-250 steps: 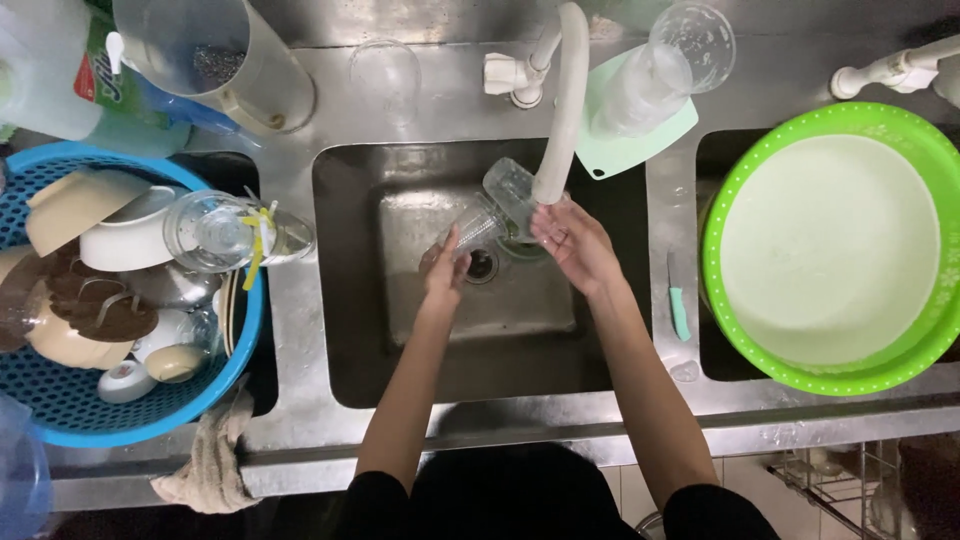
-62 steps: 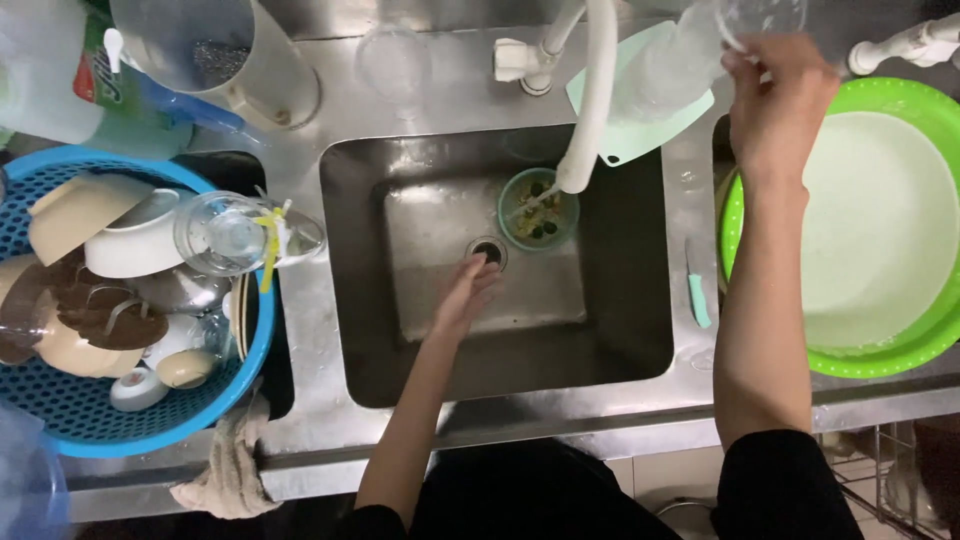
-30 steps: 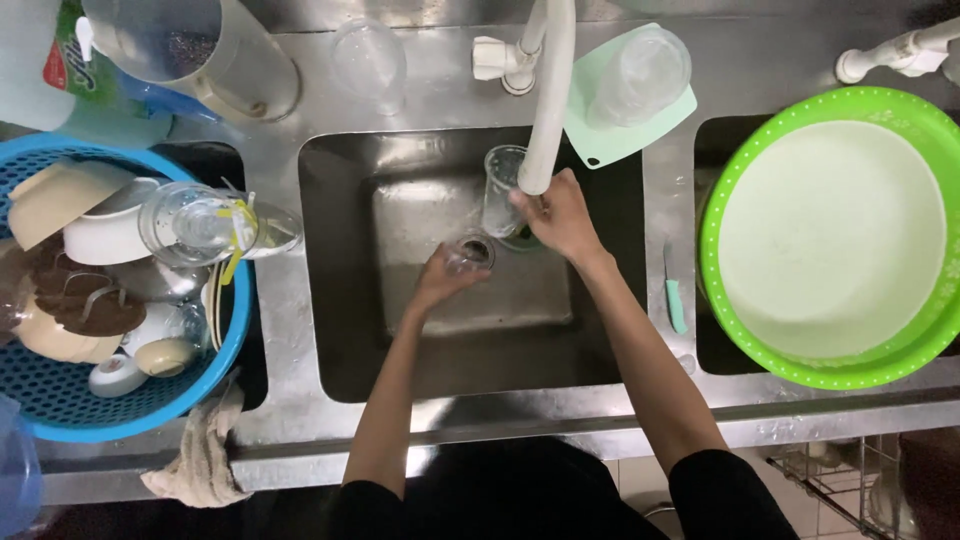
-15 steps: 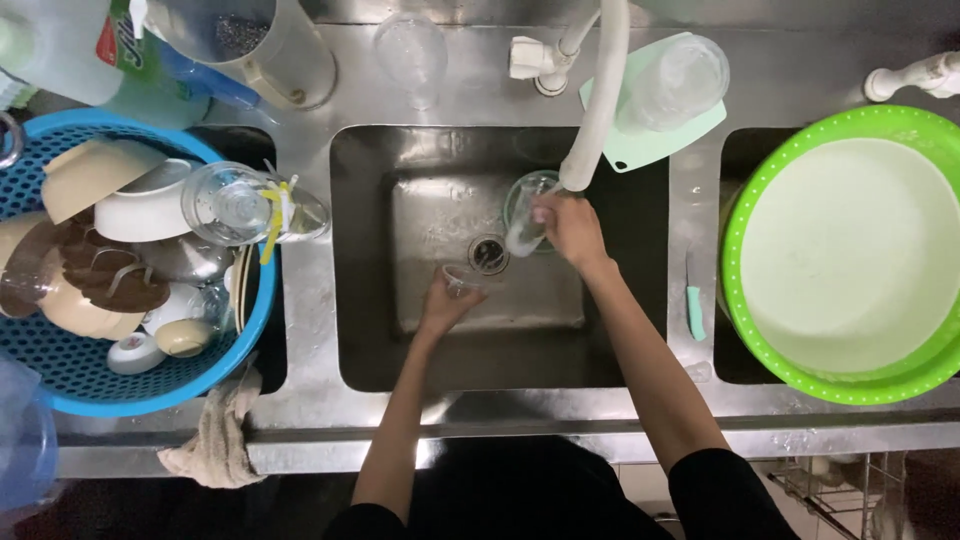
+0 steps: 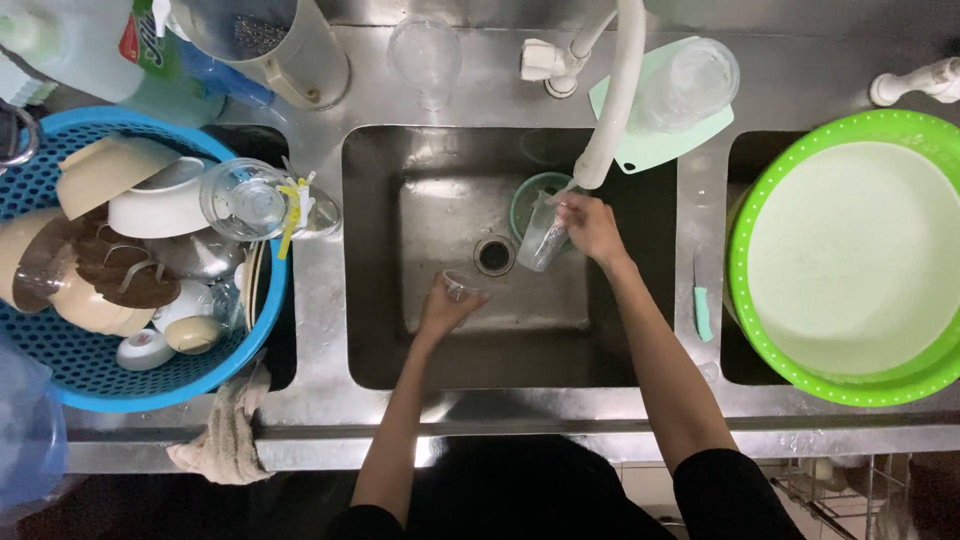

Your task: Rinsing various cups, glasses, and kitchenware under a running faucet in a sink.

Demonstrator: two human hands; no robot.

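**Second glass now held under the faucet hose**

The right hand (image 5: 592, 225) is closed around a clear glass (image 5: 545, 240), tilted, with its mouth up toward the end of the white faucet hose (image 5: 610, 110). The left hand (image 5: 445, 300) grips a smaller clear glass (image 5: 458, 284) low in the basin, just beside the drain (image 5: 494, 256). Half a second ago the right hand held its glass a little closer to the drain; two seconds ago this hand was up at the counter by the green tub (image 5: 760, 300), and no glass was in it at the sink. So I judge that one rinsed glass has been put away and the next one is being rinsed.

Behind the tilted glass a green bowl (image 5: 525, 195) sits against the back wall of the sink (image 5: 380, 330), touching or nearly so. The front half of the basin is free. On the left the blue basket (image 5: 120, 385) of dishes stands well apart; a mint cutting board (image 5: 650, 150) lies on the rim near the hose.
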